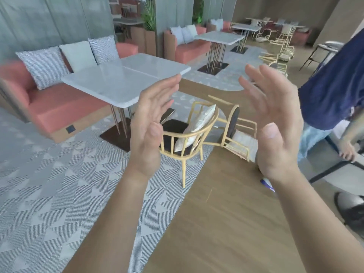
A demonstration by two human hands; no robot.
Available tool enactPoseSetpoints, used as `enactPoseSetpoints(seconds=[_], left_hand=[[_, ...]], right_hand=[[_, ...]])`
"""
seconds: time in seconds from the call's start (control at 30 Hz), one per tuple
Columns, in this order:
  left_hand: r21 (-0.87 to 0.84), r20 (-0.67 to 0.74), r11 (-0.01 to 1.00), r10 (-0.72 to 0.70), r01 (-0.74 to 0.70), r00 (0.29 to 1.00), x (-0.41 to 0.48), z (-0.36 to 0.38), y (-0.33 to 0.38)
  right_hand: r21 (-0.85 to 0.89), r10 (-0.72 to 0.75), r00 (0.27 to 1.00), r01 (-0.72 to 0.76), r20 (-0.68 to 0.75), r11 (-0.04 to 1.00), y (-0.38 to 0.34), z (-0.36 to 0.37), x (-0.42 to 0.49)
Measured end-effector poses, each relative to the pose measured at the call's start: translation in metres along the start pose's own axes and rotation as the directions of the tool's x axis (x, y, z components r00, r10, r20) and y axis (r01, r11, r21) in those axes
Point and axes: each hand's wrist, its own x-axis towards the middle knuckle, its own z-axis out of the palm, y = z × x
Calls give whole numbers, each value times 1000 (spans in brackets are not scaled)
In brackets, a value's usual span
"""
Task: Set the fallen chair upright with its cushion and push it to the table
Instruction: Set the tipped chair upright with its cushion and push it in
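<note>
A yellow rattan chair [228, 133] lies tipped on its side on the wood floor, its dark round seat facing left and a white cushion [246, 141] lying against it. Just left of it a second rattan chair [189, 152] stands upright with a pale cushion [197, 127] leaning in its back. The white marble table [118, 83] stands behind and to the left. My left hand [151, 123] and my right hand [275, 125] are raised in front of me, palms facing each other, fingers straight, holding nothing and touching nothing.
A coral sofa [65, 107] with grey pillows runs behind the table. A person in a dark blue shirt [334, 81] stands close on the right. Further tables [218, 37] and several tipped chairs [275, 60] are at the back. A patterned carpet [49, 184] meets the wood floor [226, 223].
</note>
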Motion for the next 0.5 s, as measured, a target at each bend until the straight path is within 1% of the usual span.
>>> enactPoseSetpoints(seconds=[0.1, 0.17, 0.27, 0.37, 0.5], left_hand=[[-10, 26, 1000, -22, 22, 999, 36, 25, -39], [-24, 47, 1000, -15, 16, 999, 55, 42, -67], [-56, 47, 997, -41, 43, 998, 86, 69, -106], [-38, 66, 999, -31, 34, 997, 111, 100, -147], [-5, 56, 999, -35, 35, 998, 149, 151, -195]], right_hand=[[-6, 23, 1000, -23, -20, 1000, 39, -29, 14], [-19, 12, 999, -13, -34, 1000, 68, -51, 21], [-11, 16, 999, -16, -41, 1000, 109, -85, 35], [-9, 9, 999, -9, -44, 1000, 156, -125, 47], [16, -13, 999, 14, -36, 1000, 213, -182, 68]])
